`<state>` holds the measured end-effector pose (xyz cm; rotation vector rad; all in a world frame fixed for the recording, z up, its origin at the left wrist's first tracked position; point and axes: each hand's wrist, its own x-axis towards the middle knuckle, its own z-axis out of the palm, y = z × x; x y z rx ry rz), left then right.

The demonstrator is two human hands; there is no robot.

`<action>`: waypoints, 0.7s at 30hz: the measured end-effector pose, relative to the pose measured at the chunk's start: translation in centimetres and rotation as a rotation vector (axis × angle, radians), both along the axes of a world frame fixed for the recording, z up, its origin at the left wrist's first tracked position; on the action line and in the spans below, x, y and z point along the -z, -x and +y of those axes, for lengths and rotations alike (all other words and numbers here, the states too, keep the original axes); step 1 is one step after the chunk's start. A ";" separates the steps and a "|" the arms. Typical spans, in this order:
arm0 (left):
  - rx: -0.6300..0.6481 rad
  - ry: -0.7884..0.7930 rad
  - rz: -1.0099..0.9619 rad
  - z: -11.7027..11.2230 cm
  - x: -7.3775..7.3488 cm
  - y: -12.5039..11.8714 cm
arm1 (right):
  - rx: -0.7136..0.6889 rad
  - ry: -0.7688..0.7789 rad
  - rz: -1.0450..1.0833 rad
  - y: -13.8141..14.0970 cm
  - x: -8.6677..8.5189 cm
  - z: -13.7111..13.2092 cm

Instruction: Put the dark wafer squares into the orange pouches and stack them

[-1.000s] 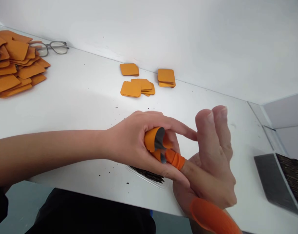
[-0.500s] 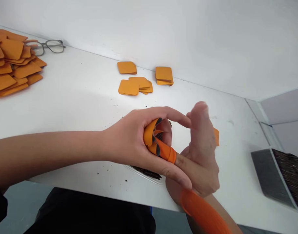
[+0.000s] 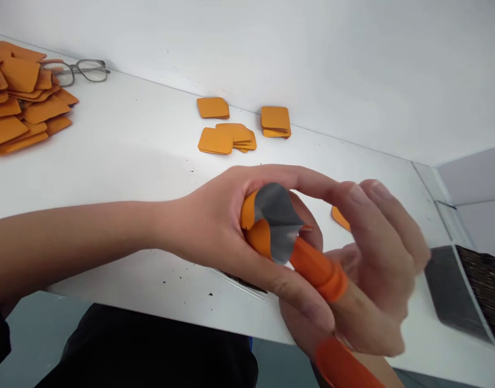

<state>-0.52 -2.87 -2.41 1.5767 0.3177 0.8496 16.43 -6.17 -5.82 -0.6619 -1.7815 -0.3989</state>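
My left hand point(image 3: 215, 215) curls its fingers and thumb around an orange pouch point(image 3: 255, 240). The pouch's mouth gapes toward the right and shows a grey lining. Just outside that mouth, my right hand point(image 3: 377, 269) has its fingers loosely bent and apart, with nothing between them. An orange finger cot point(image 3: 318, 269) covers one of its digits, which points at the pouch's mouth. Below the hands, a clear tray point(image 3: 239, 284) with dark pieces is mostly hidden. A blurred orange thing point(image 3: 344, 366) lies near my right forearm; I cannot make out its kind.
Several small stacks of orange pouches point(image 3: 215, 141) lie near the wall. At the far left is a large pile of orange pouches point(image 3: 21, 102), beside eyeglasses point(image 3: 91, 70). A dark container point(image 3: 453, 291) of thin dark pieces stands at the right. Crumbs dot the white table point(image 3: 122, 156).
My right hand's covered digit has come out of the pouch and moved right. Its fingers have bent from upright. The pouch's mouth has widened and turned its lining toward me.
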 end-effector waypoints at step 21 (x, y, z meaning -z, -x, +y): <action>-0.010 -0.013 0.011 -0.9 0.9 -0.3 | 0.048 0.284 -0.003 1.0 -1.0 -1.3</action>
